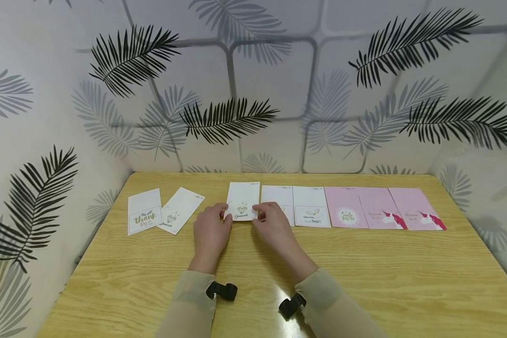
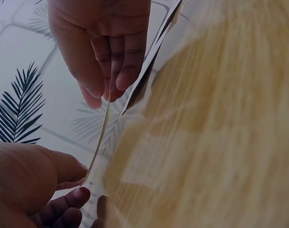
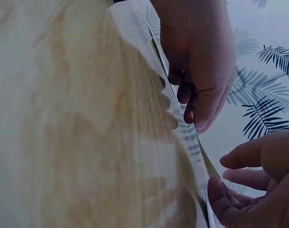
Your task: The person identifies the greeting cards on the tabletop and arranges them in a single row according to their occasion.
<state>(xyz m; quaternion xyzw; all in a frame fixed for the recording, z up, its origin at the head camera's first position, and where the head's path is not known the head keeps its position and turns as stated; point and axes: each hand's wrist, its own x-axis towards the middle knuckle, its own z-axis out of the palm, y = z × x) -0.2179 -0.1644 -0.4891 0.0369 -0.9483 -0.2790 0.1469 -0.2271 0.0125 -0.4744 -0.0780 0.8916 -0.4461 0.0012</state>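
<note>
A white card with a gold diamond print (image 1: 241, 210) lies between my two hands at the middle of the row. At its lower left corner, my left hand (image 1: 211, 233) pinches the edge between thumb and fingers. My right hand (image 1: 275, 230) pinches the lower right corner and partly covers the neighbouring white card (image 1: 277, 193). Seen edge-on in the left wrist view, the held card (image 2: 100, 135) is slightly bowed, its near edge raised off the wood. In the right wrist view, the right hand (image 3: 263, 178) is below and the left hand (image 3: 203, 61) above.
Rightward stand a white heart card (image 1: 312, 216), a pink "smile" card (image 1: 347, 217) and two pink unicorn cards (image 1: 378, 199) (image 1: 411, 199). At left, a "Thank you" card (image 1: 144, 202) overlaps a tilted diamond card (image 1: 186, 206). The wooden table (image 1: 253, 263) meets a patterned backdrop (image 1: 274, 155).
</note>
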